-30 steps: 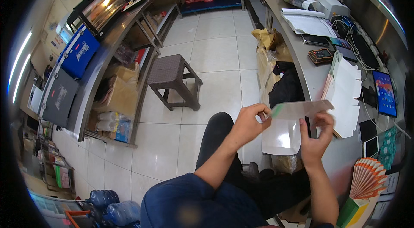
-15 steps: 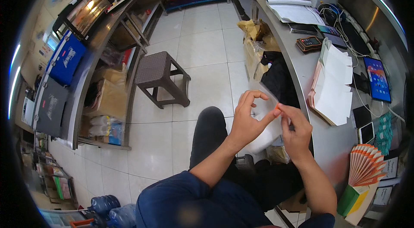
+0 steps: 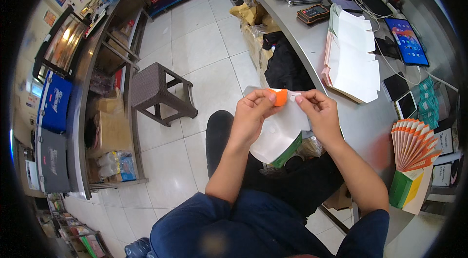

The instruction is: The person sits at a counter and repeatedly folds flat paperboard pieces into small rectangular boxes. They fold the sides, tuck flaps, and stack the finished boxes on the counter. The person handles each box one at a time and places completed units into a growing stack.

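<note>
In front of me, above my lap, I hold a partly folded cardboard box (image 3: 275, 136). Its inner side is white, and a strip of green outer side shows along its lower right edge. An orange flap (image 3: 278, 97) at its upper edge is pinched between the thumb and fingers of my left hand (image 3: 251, 114). Close beside it, my right hand (image 3: 319, 114) pinches a white corner of the same box between thumb and forefinger. The two hands are a short gap apart.
On the metal counter to the right lie a stack of flat white box blanks (image 3: 352, 55), a tablet (image 3: 407, 41) and a handheld device (image 3: 313, 13). Nested folded boxes (image 3: 414, 148) fan out nearer me. A brown plastic stool (image 3: 158, 89) stands on the tiled floor.
My left hand was more open, thumb stretched toward the right hand; it now pinches the orange flap. The box shows more of its white inside and green side. The view has shifted right.
</note>
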A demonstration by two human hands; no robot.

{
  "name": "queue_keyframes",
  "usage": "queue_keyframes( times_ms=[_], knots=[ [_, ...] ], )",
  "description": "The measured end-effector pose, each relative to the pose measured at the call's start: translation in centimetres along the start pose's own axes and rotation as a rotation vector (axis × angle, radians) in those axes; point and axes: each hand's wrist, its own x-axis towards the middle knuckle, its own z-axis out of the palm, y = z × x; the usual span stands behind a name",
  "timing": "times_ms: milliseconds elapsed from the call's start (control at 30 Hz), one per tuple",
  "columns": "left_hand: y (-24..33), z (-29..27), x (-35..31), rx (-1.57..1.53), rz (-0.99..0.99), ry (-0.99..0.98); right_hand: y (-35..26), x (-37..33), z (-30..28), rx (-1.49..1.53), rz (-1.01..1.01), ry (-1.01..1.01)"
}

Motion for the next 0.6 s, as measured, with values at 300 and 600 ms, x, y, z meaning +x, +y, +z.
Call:
queue_keyframes(
  times_ms=[300,600],
  knots=[
    [-1.0,3.1,-0.8,0.163,0.043,-0.014,0.6,-0.1,0.3,0.037,-0.100,0.029],
    [-2.1,2.2,-0.3,0.286,0.197,-0.016,0.9,0.3,-0.2,0.005,-0.092,0.007]
  ],
)
